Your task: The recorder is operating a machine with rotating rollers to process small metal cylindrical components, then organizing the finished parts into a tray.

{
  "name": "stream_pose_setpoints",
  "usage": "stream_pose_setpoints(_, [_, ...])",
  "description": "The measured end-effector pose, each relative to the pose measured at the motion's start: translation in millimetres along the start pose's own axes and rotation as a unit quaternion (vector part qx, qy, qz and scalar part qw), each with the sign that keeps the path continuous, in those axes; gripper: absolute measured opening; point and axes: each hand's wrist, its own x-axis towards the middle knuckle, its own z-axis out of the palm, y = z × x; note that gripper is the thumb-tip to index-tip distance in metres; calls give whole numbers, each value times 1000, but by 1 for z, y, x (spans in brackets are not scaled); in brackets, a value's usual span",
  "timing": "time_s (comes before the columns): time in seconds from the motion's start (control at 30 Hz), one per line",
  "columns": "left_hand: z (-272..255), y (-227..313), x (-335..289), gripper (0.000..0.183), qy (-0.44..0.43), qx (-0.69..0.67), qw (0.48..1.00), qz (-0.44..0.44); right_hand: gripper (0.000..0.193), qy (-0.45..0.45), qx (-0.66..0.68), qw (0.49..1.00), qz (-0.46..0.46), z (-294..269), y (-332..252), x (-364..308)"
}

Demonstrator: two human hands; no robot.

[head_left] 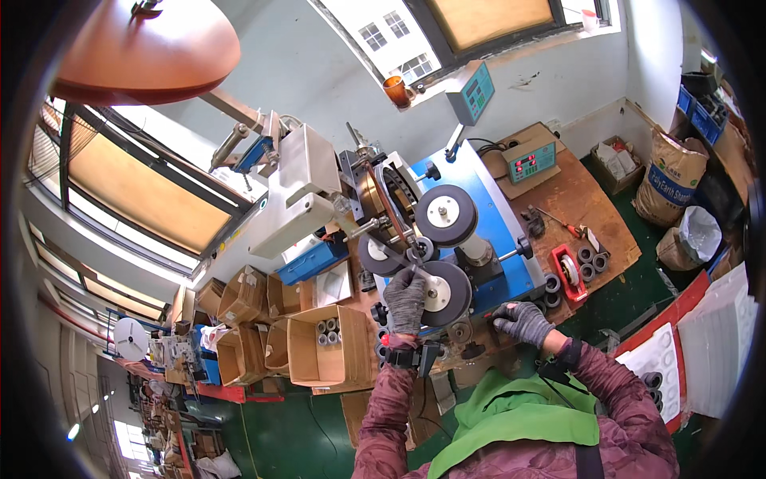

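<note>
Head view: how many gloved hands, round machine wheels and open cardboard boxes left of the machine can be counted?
Gloved hands: 2, the left hand up at the lower wheel and the right hand at the bench edge
Round machine wheels: 3
Open cardboard boxes: about 6; the ones further left overlap
Total: about 11

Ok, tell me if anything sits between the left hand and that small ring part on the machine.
Nothing visible does. The left hand reaches up past the lower black wheel, and its gloved fingertips already seem to touch the small ring part. The right hand rests apart, at the blue base's edge.
</note>
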Motion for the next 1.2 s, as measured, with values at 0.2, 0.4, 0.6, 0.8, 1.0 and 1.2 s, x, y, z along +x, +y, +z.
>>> stream_pose_setpoints(0.2, [6, 12, 3, 15, -10, -11, 999, -42, 21, -5, -27, 1000, 11, -15, -12, 13])
stream_pose_setpoints(0.4, [9, -10, 11, 16, 44, 8, 996, 79, 22, 2, -14, 999, -28, -25, -17, 33])
stream_pose_setpoints(0.6, [9, -19, 32, 17, 51, 33, 997, 43, 23, 33, -6, 996, -85, -47, -60, 107])
stream_pose_setpoints(0.8, [21, -8, 33, 17, 58, 26, 997, 50, 27, 27, 48, 998, -42, -47, -94, 225])
stream_pose_setpoints(1.0, [14, -5, 24, 17, 74, 75, 992, 74, 17, -227, 143, 942, 201, -40, -127, 250])
stream_pose_setpoints(1.2, [20, 17, -12, 25, 131, 46, 990, 24, 16, 46, -111, 988, -98, -35, -108, 233])
